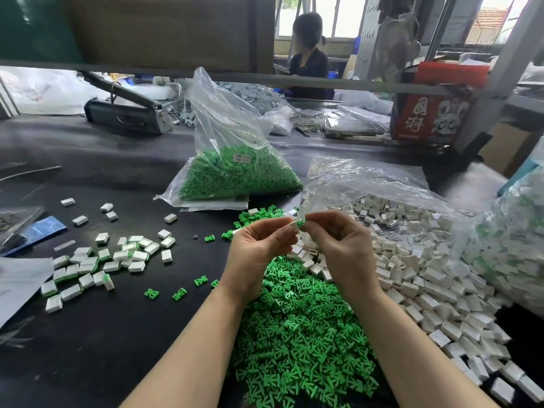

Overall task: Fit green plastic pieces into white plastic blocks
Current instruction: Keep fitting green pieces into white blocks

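Desk [103, 334]: we worked over a dark desk with loose parts spread on it.
Green pile [300, 334]: green pieces lay heaped under and between our wrists.
White pile [426, 275]: white blocks spilled from an open clear bag [368, 184] on our right.
Green bag [235, 172]: a clear bag behind our hands stood part full of green pieces.
Finished blocks [97, 263]: white blocks, some showing green edges, lay scattered to our left.
Left hand [259, 248]: we pinched a white block [293, 227] at its fingertips; the block was mostly hidden.
Right hand [338, 242]: we pinched a green piece [300, 222] between thumb and forefinger.
Green piece: it sat just above both piles, touching the white block's end between our hands; we could not tell how far in it sat.
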The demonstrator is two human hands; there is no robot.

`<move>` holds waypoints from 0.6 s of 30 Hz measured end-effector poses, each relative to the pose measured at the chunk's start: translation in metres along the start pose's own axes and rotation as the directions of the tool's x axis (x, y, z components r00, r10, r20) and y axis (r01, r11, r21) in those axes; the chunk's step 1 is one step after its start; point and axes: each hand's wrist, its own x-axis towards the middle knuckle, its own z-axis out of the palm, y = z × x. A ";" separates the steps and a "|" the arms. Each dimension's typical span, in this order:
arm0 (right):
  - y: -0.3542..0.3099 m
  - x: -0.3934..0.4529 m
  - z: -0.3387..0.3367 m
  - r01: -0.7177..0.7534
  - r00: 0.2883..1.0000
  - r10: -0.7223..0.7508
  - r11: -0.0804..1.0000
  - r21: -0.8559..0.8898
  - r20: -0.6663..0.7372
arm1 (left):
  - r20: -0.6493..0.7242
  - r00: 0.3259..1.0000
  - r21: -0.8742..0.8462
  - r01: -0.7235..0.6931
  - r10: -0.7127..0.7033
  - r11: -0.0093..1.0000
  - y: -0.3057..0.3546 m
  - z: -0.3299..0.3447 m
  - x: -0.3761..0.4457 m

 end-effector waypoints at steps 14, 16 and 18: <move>-0.001 -0.001 -0.001 -0.013 1.000 0.012 0.999 0.033 0.020 | -0.008 0.999 0.006 -0.031 0.031 1.000 0.002 0.002 -0.003; 0.000 -0.001 -0.001 0.008 1.000 -0.008 1.000 0.018 0.021 | -0.018 0.999 -0.005 -0.028 0.028 1.000 0.002 0.002 -0.003; 0.001 -0.002 -0.001 0.031 0.999 -0.031 1.000 -0.003 0.029 | -0.018 0.999 -0.006 -0.034 0.034 0.999 0.003 0.002 -0.003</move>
